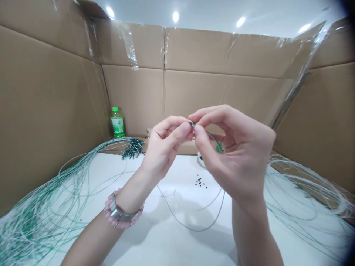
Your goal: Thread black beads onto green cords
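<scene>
Wire coils (36, 225) lie on the table (172, 247) at left and right, with cardboard walls (135, 99) behind and beside it. A bottle (117, 123) stands at the back left, just left of a bundle of wire ends (133, 148). Beads (200, 181) lie mid-table, before a small dish (200, 159). A loose wire (194, 230) runs on the table below the left hand (166, 147) and right hand (238, 155), which hold it up.

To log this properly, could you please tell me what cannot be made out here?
Head view:
Where the left hand and right hand grip the green wire: hidden by fingers.
White round object: mostly hidden by right hand.
Small dark beads: too small to show shape.
Bottle label: too small to read.
</scene>
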{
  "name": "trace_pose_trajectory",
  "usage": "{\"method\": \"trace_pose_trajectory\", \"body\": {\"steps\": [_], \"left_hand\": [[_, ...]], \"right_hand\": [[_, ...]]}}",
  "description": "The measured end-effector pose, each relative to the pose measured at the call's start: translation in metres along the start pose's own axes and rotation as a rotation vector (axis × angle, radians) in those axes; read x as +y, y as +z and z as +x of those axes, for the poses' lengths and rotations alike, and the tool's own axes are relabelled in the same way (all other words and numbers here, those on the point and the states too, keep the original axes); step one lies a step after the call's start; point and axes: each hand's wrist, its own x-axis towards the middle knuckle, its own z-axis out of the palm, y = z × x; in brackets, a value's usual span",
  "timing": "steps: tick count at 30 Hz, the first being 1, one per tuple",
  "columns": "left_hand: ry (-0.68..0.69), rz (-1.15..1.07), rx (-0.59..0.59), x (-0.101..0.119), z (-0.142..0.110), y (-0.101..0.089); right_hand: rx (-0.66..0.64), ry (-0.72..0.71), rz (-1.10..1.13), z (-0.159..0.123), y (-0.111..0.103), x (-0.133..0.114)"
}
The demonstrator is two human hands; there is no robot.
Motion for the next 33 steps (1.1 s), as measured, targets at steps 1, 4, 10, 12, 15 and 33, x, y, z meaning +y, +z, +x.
{"method": "trace_pose_trajectory", "body": {"steps": [1, 4, 10, 12, 15, 33], "left_hand": [[0.016, 0.019, 0.008, 0.0, 0.0, 0.0], [0.073, 0.076, -0.003, 0.001, 0.001, -0.001], [0.155, 0.165, -0.063, 0.001, 0.001, -0.004], [0.182, 0.207, -0.096, 0.002, 0.0, -0.005], [0.244, 0.31, -0.135, 0.006, -0.001, -0.008], [0.66, 0.874, 0.083, 0.011, -0.008, -0.004]], "right_hand": [[-0.002, 0.002, 0.005, 0.0, 0.0, 0.0], [-0.008, -0.001, 0.024, 0.001, -0.002, -0.001], [-0.044, 0.0, 0.042, 0.003, -0.005, -0.002], [-0.051, -0.005, 0.04, 0.003, -0.006, -0.003], [-0.055, -0.021, 0.029, 0.002, -0.008, -0.003], [-0.13, 0.145, 0.003, 0.002, -0.016, 0.005]]}}
